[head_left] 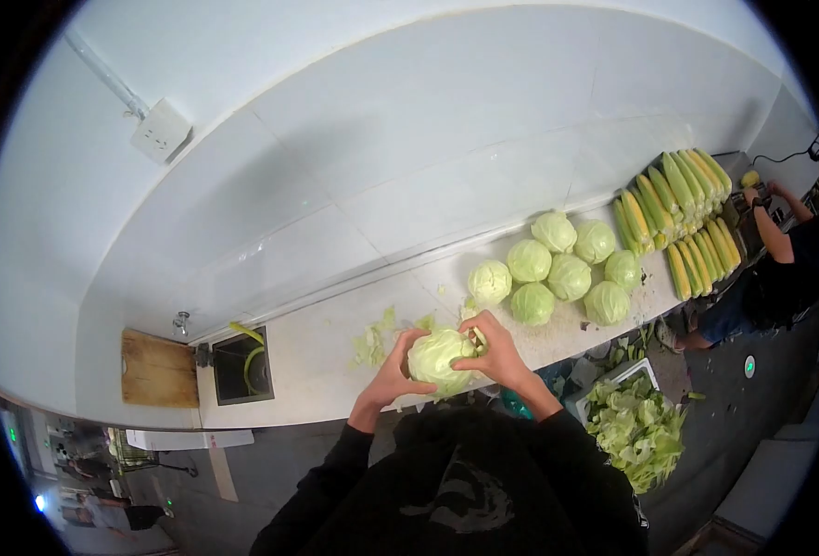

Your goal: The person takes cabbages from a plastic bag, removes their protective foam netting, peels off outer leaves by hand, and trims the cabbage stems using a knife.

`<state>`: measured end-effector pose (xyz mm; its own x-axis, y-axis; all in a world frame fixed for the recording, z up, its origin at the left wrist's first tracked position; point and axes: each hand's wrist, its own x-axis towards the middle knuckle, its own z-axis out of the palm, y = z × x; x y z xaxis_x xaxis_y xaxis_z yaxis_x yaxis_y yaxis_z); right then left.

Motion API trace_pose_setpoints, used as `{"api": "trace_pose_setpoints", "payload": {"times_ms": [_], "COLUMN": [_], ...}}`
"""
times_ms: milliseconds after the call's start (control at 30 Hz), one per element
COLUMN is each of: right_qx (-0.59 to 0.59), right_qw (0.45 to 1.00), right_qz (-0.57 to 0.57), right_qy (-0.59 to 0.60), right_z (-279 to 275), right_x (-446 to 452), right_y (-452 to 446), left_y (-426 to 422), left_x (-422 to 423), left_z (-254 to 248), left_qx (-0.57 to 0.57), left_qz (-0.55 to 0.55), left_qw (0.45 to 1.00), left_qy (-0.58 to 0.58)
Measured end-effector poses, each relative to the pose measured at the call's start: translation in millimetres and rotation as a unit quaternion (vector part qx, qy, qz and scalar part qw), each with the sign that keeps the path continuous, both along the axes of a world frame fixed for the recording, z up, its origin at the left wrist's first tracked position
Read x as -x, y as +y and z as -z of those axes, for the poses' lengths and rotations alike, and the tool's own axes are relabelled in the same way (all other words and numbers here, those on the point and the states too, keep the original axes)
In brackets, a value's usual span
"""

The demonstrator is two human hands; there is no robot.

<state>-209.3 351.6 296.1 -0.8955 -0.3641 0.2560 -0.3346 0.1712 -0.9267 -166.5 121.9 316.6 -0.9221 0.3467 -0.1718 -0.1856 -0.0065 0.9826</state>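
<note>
Both hands cup one green cabbage between them.

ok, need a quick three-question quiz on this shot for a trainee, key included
1. True or false: only the left hand touches the held cabbage.
2. In the picture, relative to the grouped cabbages, the corn lies: A) left; B) right; C) underneath.
3. How many cabbages are in that group on the counter?

Key:
1. False; the right hand touches it too.
2. B.
3. Eight.
</note>
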Motion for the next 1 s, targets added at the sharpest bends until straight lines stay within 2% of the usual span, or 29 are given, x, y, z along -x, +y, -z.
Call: {"api": "trace_pose_setpoints", "payload": {"times_ms": [100, 200, 300, 400, 467, 567, 633, 733, 767, 833, 933, 1000], "right_qx": [0.047, 0.102, 0.079, 0.009, -0.008, -0.021, 0.006, -0.098, -0.179, -0.285, -0.442, -0.384], "right_qw": [0.997, 0.994, 0.994, 0.984, 0.964, 0.917, 0.899, 0.847, 0.822, 0.774, 0.602, 0.704], "right_qz": [-0.019, 0.029, 0.071, 0.176, 0.266, 0.365, 0.42, 0.503, 0.519, 0.553, 0.572, 0.573], "right_qy": [-0.058, -0.039, 0.004, 0.021, -0.027, -0.16, -0.125, -0.143, -0.151, -0.117, -0.339, -0.166], "right_z": [-3, 13, 5, 17, 39, 71, 130, 262, 281, 290, 230, 237], "right_x": [1, 3, -1, -9, -10, -26, -53, -117, -140, -172, -180, -171], "right_y": [4, 5, 10, 19, 32, 75, 120, 231, 265, 310, 302, 299], "left_y": [-2, -1, 4, 8, 4, 11, 13, 19, 22, 30, 43, 51], "left_x": [3, 6, 10, 14, 18, 14, 14, 14, 13, 15, 15, 17], "left_z": [1, -3, -6, 3, 17, 15, 21, 24, 23, 20, 22, 27], "left_qx": [0.001, 0.0, -0.001, -0.016, -0.022, -0.147, -0.18, -0.19, -0.187, -0.194, -0.194, -0.172], "left_qz": [0.015, 0.03, 0.049, 0.062, 0.072, 0.05, 0.015, -0.014, -0.021, -0.024, -0.03, -0.044], "left_qw": [1.0, 1.0, 0.999, 0.998, 0.997, 0.986, 0.98, 0.977, 0.977, 0.975, 0.973, 0.976], "left_qy": [0.002, -0.001, 0.001, -0.006, -0.002, -0.057, -0.084, -0.098, -0.1, -0.103, -0.125, -0.124]}}
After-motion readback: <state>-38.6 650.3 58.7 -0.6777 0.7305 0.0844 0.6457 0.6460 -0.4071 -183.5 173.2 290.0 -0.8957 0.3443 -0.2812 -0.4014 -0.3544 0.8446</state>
